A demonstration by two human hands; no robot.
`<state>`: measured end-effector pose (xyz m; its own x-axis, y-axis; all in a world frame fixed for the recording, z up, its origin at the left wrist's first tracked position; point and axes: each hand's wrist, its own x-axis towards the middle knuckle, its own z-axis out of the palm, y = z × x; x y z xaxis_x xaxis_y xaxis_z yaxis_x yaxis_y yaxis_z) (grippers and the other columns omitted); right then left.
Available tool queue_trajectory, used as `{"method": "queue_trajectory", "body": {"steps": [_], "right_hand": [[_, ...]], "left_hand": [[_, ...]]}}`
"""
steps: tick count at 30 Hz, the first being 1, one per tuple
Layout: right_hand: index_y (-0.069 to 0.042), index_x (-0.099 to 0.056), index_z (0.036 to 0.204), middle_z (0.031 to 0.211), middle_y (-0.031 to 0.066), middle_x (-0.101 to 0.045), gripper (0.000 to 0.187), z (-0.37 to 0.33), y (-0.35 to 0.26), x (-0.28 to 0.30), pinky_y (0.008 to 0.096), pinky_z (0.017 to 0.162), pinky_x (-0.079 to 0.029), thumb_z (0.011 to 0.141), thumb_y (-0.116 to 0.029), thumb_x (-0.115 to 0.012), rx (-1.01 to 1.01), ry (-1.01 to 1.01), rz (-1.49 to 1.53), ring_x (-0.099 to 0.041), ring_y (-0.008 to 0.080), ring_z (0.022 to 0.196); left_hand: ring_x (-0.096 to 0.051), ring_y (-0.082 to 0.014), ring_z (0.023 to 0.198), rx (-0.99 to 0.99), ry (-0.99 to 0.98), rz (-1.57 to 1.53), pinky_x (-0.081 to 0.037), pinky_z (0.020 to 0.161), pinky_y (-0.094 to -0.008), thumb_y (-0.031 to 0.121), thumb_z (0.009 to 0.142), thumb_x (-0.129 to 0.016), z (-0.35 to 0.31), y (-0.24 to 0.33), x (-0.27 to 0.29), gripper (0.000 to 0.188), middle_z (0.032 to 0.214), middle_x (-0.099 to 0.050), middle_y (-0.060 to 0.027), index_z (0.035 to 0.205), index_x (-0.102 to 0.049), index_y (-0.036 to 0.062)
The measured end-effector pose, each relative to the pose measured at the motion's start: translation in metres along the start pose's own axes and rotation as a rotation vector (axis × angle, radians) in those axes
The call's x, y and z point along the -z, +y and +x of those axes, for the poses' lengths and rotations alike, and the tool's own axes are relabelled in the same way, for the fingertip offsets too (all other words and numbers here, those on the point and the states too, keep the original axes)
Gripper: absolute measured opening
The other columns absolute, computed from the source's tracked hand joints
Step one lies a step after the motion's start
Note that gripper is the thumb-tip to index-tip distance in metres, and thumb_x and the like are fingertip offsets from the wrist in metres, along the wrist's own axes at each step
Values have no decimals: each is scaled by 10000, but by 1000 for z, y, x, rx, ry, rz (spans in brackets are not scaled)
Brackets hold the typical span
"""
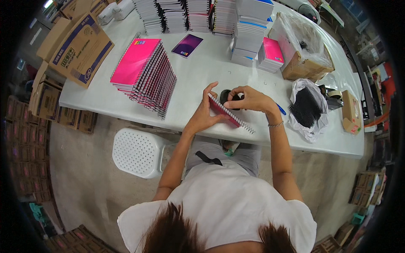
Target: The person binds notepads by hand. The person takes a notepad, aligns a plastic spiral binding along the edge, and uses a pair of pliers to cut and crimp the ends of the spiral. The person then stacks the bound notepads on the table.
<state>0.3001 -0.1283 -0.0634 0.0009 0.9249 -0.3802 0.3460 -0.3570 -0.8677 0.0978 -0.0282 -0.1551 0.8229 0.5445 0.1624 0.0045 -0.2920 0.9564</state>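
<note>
My left hand (202,114) grips a pinkish-red notebook (223,116), tilted with its bound edge up, at the table's front edge. A spiral coil runs along that edge, and its loose end (248,128) sticks out past the lower right corner. My right hand (252,100) is bent over the coil from the right, thumb and fingers curled together beside a round black object (225,96). What those fingers pinch is partly hidden. To the left stands a stack of pink spiral notebooks (137,63). A single purple notebook cover (187,45) lies flat behind.
White plastic with many black coils (307,107) lies to the right, near a tape dispenser (331,98) and a small carton (351,111). Behind are notebook stacks (175,19), loose paper piles (249,40) and a plastic-lined box (301,65). A white stool (137,152) stands front left.
</note>
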Motion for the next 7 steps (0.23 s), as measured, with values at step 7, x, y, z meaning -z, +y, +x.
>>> {"method": "queue_trajectory", "body": {"steps": [7], "right_hand": [[-64,-720,970,815,1,-636,443,-2,0,-4,255,583,-455,784,-447,-844,7,82,-110,-561,95,682]], "left_hand": [[-533,-324,1181,18,-11,3,-416,1071,-417,295,674,-958,-1,4,0,1211,1241,-445,-161,1588,-167,209]]}}
